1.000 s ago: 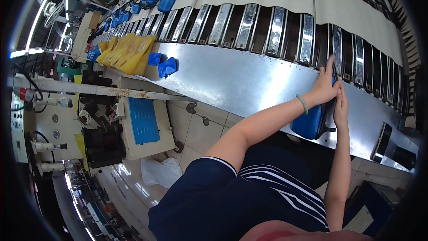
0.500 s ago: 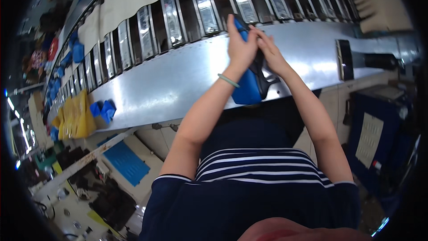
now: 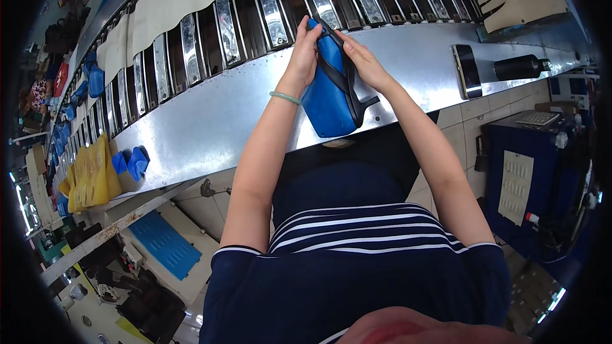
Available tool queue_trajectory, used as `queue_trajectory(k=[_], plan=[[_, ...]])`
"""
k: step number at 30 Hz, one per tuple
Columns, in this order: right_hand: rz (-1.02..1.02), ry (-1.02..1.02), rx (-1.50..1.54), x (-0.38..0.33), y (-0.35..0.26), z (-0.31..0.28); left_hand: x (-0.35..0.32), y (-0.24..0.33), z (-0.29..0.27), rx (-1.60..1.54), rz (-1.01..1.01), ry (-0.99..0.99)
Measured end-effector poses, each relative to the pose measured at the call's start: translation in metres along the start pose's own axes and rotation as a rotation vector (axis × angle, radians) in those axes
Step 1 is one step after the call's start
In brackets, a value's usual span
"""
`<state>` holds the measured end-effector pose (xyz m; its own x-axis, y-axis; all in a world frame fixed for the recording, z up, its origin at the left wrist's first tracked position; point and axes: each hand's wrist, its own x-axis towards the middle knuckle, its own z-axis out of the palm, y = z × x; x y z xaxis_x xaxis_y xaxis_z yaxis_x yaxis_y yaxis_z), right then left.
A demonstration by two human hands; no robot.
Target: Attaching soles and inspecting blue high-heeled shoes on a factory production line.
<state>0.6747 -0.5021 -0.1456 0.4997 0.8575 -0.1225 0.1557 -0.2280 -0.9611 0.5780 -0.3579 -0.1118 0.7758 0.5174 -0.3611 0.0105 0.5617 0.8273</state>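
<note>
A blue shoe last (image 3: 328,107) with black sandal straps (image 3: 349,84) around it lies on the metal ledge in front of me, its narrow end pointing away. My left hand (image 3: 303,57) is closed around the left side of that narrow end, thumb toward its tip. A pale green bangle (image 3: 285,97) circles my left wrist. On the other side, the fingers of my right hand (image 3: 363,62) press together against a black strap near the narrow end. A loose strap end sticks out to the right of the last. My right palm's underside is hidden.
Beyond the metal ledge (image 3: 210,124) runs a slatted conveyor (image 3: 271,16) partly under pale cloth. Rightward lie a black phone-like slab (image 3: 468,71) and a black bottle (image 3: 517,67). Yellow sheets (image 3: 94,175) and blue pieces (image 3: 135,164) are at left. A blue cabinet (image 3: 513,172) stands lower right.
My hands, which met over the narrow end, are now apart on its two sides. More of the last and straps shows between them. The whole view has shifted somewhat.
</note>
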Motion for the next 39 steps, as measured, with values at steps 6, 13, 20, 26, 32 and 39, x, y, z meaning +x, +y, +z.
queue_trajectory(k=[6,13,20,26,32,39], plan=[[-0.042,0.029,-0.026,-0.001,0.019,0.003,0.006,-0.009,0.013,0.154,0.069,0.014],[-0.016,-0.043,0.048,-0.001,0.021,-0.002,0.004,-0.025,0.015,0.183,0.185,0.029],[-0.030,-0.095,0.052,-0.008,0.016,-0.010,0.014,-0.021,0.007,0.054,0.198,0.005],[0.033,-0.067,-0.061,0.000,0.013,-0.005,0.003,-0.012,0.011,0.110,0.111,-0.036],[-0.031,-0.059,-0.020,0.001,0.020,-0.007,0.005,-0.020,0.013,0.182,0.177,-0.039],[-0.053,-0.060,-0.077,-0.001,0.021,-0.006,0.008,-0.029,0.013,0.213,0.205,0.009]])
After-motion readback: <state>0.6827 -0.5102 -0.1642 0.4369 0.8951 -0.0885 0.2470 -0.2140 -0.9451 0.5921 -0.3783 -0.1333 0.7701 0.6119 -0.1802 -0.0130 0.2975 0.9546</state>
